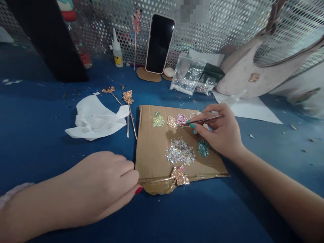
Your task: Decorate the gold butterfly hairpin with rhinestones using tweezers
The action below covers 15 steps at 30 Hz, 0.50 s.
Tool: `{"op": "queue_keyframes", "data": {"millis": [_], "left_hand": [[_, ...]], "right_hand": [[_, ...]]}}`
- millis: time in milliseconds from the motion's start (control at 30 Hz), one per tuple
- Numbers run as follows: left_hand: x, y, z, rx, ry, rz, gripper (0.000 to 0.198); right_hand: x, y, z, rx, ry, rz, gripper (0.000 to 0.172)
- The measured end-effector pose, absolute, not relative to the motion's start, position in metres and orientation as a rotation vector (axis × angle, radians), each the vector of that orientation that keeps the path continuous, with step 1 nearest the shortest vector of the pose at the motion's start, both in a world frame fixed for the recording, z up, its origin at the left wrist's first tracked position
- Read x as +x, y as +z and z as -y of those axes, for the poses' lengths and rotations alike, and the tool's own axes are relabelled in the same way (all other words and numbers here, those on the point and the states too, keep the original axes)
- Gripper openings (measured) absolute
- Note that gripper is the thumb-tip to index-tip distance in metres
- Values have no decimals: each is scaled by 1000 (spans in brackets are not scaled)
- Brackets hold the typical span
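Observation:
My right hand (222, 133) pinches metal tweezers (199, 121) whose tip rests at a pink sequin pile (181, 118) on a cardboard sheet (152, 152). Green (158, 119), gold (171, 122), silver (180, 152) and teal (203, 147) sequin piles also lie on the sheet. My left hand (101, 184), fingers curled, pinches the stick of a gold butterfly hairpin (179, 176) at the sheet's near edge.
Two more gold hairpins (128, 101) and crumpled white paper (96, 118) lie to the left on the blue table. A phone (160, 44), a glue bottle (117, 50), plastic bags (189, 74) and a beige handbag (248, 74) stand against the perforated back wall.

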<state>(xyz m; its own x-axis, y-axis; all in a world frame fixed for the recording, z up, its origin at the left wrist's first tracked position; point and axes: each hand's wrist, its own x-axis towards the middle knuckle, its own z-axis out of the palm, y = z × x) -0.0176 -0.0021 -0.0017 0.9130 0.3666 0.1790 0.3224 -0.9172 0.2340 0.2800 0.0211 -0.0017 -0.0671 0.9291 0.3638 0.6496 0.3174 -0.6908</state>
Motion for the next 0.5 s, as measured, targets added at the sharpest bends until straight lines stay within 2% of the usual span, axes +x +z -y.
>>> {"op": "queue_keyframes", "data": {"millis": [500], "left_hand": [[-18, 0, 2, 2877, 248, -492, 27]], "right_hand": [[278, 1, -18, -1482, 447, 1760, 30]]}}
